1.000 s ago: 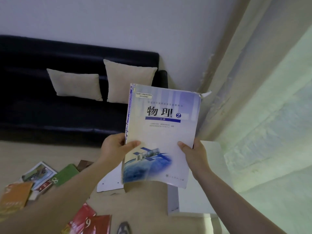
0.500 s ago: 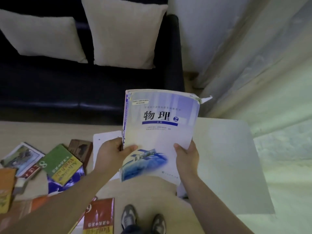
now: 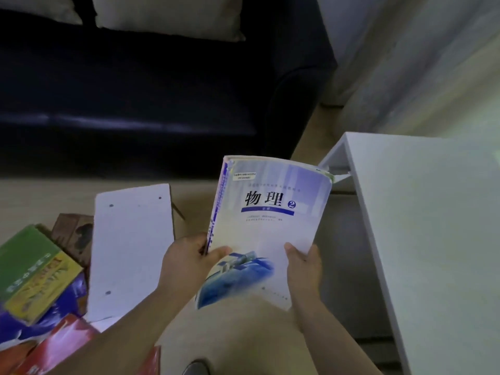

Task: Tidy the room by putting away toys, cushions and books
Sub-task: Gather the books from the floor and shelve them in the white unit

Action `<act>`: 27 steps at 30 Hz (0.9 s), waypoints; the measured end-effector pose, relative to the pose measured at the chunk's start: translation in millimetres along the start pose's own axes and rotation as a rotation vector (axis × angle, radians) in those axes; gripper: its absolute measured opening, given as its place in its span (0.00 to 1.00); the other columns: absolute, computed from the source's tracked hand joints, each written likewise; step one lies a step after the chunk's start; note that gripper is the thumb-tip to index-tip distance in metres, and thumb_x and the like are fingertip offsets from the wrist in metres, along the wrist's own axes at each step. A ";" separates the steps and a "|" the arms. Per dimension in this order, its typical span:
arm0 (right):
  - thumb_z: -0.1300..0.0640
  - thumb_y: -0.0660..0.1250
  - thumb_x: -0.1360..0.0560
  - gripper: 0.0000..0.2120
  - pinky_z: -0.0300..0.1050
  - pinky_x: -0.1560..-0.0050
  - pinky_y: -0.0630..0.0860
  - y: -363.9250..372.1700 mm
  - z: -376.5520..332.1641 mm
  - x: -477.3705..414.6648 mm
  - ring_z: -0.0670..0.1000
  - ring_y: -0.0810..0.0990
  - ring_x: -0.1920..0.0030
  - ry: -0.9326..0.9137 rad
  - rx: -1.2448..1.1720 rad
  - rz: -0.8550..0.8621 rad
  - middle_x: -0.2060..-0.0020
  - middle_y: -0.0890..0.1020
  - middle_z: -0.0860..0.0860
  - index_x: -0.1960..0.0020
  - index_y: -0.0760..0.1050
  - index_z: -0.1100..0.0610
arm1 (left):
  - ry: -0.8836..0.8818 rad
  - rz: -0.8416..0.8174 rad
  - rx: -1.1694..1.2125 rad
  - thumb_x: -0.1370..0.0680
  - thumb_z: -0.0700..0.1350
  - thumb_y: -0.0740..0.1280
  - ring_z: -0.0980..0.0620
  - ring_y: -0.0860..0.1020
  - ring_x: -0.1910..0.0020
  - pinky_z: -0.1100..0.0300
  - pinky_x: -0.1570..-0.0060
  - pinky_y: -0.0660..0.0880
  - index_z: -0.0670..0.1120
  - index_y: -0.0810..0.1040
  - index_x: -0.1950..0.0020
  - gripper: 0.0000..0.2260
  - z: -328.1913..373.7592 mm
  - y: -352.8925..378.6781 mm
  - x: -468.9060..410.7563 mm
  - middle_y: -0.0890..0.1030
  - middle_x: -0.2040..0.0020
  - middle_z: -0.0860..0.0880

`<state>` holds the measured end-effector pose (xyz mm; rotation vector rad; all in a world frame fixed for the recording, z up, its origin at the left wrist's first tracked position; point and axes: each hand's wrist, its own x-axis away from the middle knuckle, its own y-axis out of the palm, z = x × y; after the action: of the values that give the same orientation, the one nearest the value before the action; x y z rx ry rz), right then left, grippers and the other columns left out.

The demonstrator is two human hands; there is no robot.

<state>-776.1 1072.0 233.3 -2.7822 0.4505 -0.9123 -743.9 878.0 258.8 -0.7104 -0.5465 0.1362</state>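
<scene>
Left hand (image 3: 186,262), right hand (image 3: 304,269), textbook (image 3: 267,226) gripped between

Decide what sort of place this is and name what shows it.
Probably a home living room: a dark sofa with pale cushions, books scattered on the floor, and a white table nearby.

A white table (image 3: 433,226) and probable shelf board (image 3: 130,253) lie before a dark sofa (image 3: 135,90).
</scene>
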 end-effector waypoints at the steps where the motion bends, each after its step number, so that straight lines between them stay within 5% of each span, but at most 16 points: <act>1: 0.60 0.66 0.22 0.08 0.45 0.61 0.82 5.3 16.6 -15.2 0.51 0.83 0.55 -0.012 -0.015 0.008 0.54 0.82 0.49 0.44 0.72 0.55 | 0.008 0.001 0.012 0.27 0.56 0.70 0.58 0.78 0.66 0.67 0.68 0.70 0.52 0.78 0.57 0.09 -9.9 15.9 -9.9 0.80 0.64 0.57; 3: 0.62 0.67 0.24 0.10 0.53 0.51 0.82 17.2 46.2 -51.4 0.54 0.83 0.51 -0.070 -0.003 0.046 0.50 0.83 0.53 0.42 0.74 0.57 | 0.018 0.006 0.051 0.27 0.56 0.70 0.59 0.79 0.66 0.65 0.68 0.73 0.53 0.78 0.58 0.08 -27.9 48.5 -32.1 0.81 0.65 0.58; 6: 0.63 0.68 0.25 0.09 0.50 0.48 0.79 30.7 82.7 -104.4 0.55 0.82 0.51 -0.166 -0.005 0.122 0.50 0.82 0.54 0.46 0.75 0.57 | 0.064 0.031 0.168 0.28 0.56 0.71 0.57 0.82 0.65 0.57 0.65 0.79 0.50 0.82 0.55 0.10 -55.5 101.1 -65.4 0.84 0.64 0.54; 16: 0.63 0.67 0.24 0.06 0.42 0.52 0.72 40.1 121.8 -197.3 0.52 0.77 0.54 -0.419 -0.157 0.254 0.53 0.79 0.51 0.50 0.72 0.57 | 0.374 0.157 0.190 0.28 0.53 0.73 0.59 0.82 0.63 0.59 0.61 0.80 0.53 0.82 0.52 0.08 -71.5 181.9 -147.1 0.83 0.63 0.57; 27: 0.63 0.67 0.23 0.12 0.39 0.53 0.71 14.0 110.4 -202.1 0.49 0.76 0.54 -0.433 -0.352 0.426 0.47 0.80 0.55 0.41 0.74 0.63 | 0.551 0.172 0.216 0.29 0.53 0.74 0.57 0.82 0.63 0.53 0.58 0.81 0.50 0.84 0.53 0.10 -30.9 198.9 -144.7 0.84 0.61 0.54</act>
<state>-867.7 1135.5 31.2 -2.8787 1.1532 -0.1385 -838.6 967.0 47.7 -0.5502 0.0573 0.1495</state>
